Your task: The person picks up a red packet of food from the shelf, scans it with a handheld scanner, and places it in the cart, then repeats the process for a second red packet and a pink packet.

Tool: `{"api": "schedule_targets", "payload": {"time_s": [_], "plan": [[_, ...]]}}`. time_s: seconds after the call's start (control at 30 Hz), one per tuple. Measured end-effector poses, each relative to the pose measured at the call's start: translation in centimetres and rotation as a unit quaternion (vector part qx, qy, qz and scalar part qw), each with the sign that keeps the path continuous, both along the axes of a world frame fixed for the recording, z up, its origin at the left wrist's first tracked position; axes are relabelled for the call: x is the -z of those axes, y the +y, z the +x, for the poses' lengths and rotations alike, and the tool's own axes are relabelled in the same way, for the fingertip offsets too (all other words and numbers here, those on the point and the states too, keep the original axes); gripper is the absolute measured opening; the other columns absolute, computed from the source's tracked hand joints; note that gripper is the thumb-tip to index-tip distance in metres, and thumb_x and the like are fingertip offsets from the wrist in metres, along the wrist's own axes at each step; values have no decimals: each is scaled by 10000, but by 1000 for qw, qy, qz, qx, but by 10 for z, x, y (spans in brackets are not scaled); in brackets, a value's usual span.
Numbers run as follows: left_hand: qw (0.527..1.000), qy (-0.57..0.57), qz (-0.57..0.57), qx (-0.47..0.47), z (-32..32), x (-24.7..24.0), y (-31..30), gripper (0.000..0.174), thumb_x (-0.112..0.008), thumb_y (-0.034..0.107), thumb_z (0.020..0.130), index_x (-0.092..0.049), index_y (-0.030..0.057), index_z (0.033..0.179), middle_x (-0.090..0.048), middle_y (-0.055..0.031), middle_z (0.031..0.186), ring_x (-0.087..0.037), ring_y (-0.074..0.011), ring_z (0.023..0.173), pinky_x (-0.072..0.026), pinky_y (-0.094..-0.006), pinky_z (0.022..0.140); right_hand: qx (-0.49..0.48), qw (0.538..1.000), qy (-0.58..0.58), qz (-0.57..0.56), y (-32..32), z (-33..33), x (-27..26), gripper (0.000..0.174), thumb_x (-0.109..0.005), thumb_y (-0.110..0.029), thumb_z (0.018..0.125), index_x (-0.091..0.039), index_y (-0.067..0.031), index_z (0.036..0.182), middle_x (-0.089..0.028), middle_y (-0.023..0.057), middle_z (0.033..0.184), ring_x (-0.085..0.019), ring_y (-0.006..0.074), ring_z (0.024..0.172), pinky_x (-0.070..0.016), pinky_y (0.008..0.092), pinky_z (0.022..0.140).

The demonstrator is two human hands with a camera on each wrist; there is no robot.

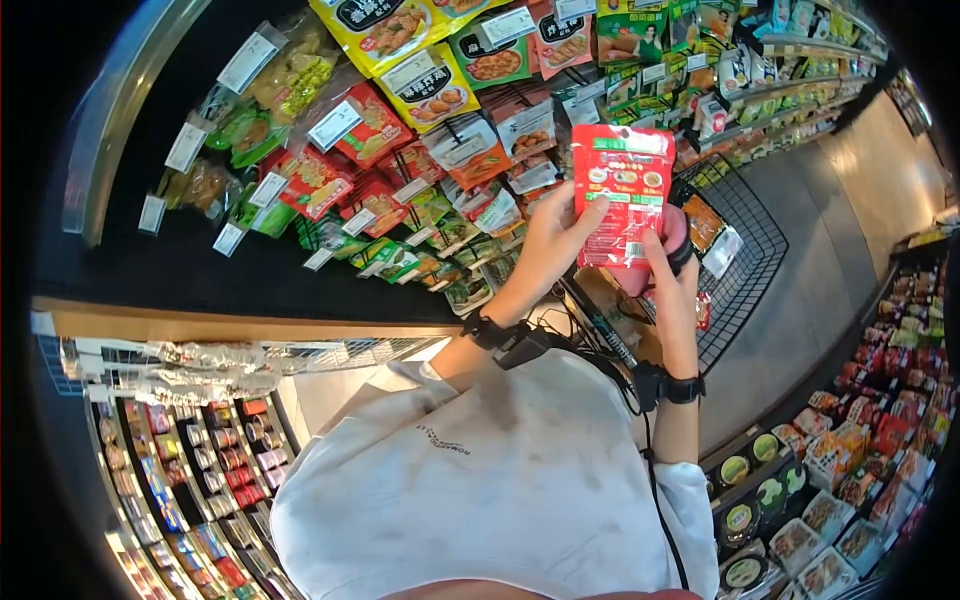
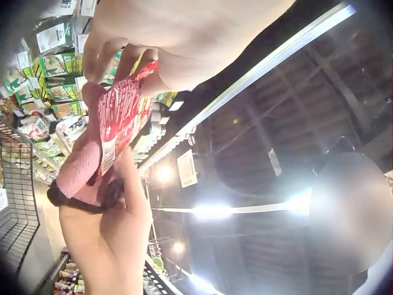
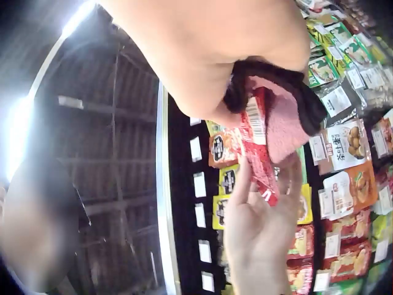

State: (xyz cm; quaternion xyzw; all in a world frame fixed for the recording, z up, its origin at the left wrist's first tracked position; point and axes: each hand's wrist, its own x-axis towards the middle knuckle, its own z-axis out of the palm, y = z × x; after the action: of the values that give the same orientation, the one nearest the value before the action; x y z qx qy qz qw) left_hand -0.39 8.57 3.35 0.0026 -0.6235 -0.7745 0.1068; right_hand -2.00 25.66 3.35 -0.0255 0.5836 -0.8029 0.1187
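A red food packet (image 1: 622,195), its back panel of small print and a barcode facing up, is gripped by both hands in front of the shelves. My left hand (image 1: 552,238) holds its left side, thumb on the printed face. Near the lower right corner, my right hand (image 1: 672,285) pinches it with the thumb in front. A soft pink fabric thing (image 3: 287,126) with a black band sits at the right hand, behind the packet; I cannot tell what it is. In the left wrist view the packet (image 2: 123,114) is seen nearly edge-on between the hands.
Shelves of hanging packets (image 1: 430,85) with white price tags (image 1: 335,123) rise ahead and left. A black wire cart (image 1: 745,255) holding an orange package (image 1: 705,222) stands right of the hands. More goods (image 1: 880,420) line the right side. Black cables (image 1: 640,400) run along the wrists.
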Motion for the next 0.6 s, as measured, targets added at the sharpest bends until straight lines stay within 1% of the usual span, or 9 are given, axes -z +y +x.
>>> {"api": "schedule_targets", "payload": {"time_s": [0.03,0.13,0.2,0.27,0.33,0.4,0.47,0.5,0.6], "plan": [[1000,-19,-1,8,-1,2,3,316,-581,161,1011,-563,-22,1268,-645,-81,1212,-612,-109,1050,-492,-286,948,-6,1000,-19,-22,9,-2,10,370,-680,-176,947,-589,23,1245,-669,62,1139,-621,116,1017,-483,276,905],[997,-64,-7,41,-4,7,14,318,-583,163,1009,-560,-25,1265,-646,-95,1213,-612,-116,1068,-488,-288,958,-11,999,22,34,29,-2,14,373,-684,-179,944,-589,25,1241,-672,66,1135,-624,116,1012,-485,280,900],[996,-75,-19,54,-6,12,18,315,-582,169,1010,-560,-25,1257,-648,-101,1215,-608,-121,1087,-484,-285,966,0,997,40,60,44,-14,27,337,-694,-180,936,-615,30,1188,-682,61,1105,-621,109,995,-481,274,886],[993,-95,-62,27,-7,27,13,325,-569,194,1017,-538,7,1282,-651,-113,1221,-594,-151,1149,-471,-306,992,26,994,57,86,60,-28,34,312,-700,-176,930,-633,33,1151,-690,57,1076,-623,105,973,-480,267,870],[991,-107,-84,7,-4,19,6,339,-554,218,1021,-528,31,1302,-656,-120,1219,-603,-183,1159,-471,-334,993,112,985,90,98,76,-46,45,275,-698,-185,930,-658,38,1087,-703,50,994,-630,96,892,-494,258,806],[992,-105,-67,-16,0,19,-7,344,-533,237,1023,-529,43,1307,-660,-120,1216,-610,-211,1163,-471,-346,989,135,980,82,120,100,-62,61,287,-688,-210,940,-660,39,1079,-706,48,966,-627,97,861,-495,257,769],[988,-129,-74,-52,8,13,-21,353,-519,220,1021,-526,14,1308,-658,-143,1208,-625,-235,1154,-480,-364,990,147,970,88,174,125,-79,94,323,-701,-251,927,-659,42,1057,-702,53,919,-628,112,819,-494,266,740],[988,-125,-66,-68,13,15,-31,362,-520,220,1019,-525,2,1307,-656,-151,1208,-629,-246,1151,-483,-379,990,169,952,79,242,139,-91,124,348,-723,-272,900,-658,45,1028,-689,57,878,-620,137,781,-496,291,734],[984,-128,-22,-120,26,18,-61,382,-520,224,1016,-521,-21,1310,-651,-169,1211,-630,-278,1158,-487,-406,994,166,929,40,329,167,-108,208,363,-737,-280,877,-654,43,1020,-675,64,871,-610,150,783,-498,315,743]]}}
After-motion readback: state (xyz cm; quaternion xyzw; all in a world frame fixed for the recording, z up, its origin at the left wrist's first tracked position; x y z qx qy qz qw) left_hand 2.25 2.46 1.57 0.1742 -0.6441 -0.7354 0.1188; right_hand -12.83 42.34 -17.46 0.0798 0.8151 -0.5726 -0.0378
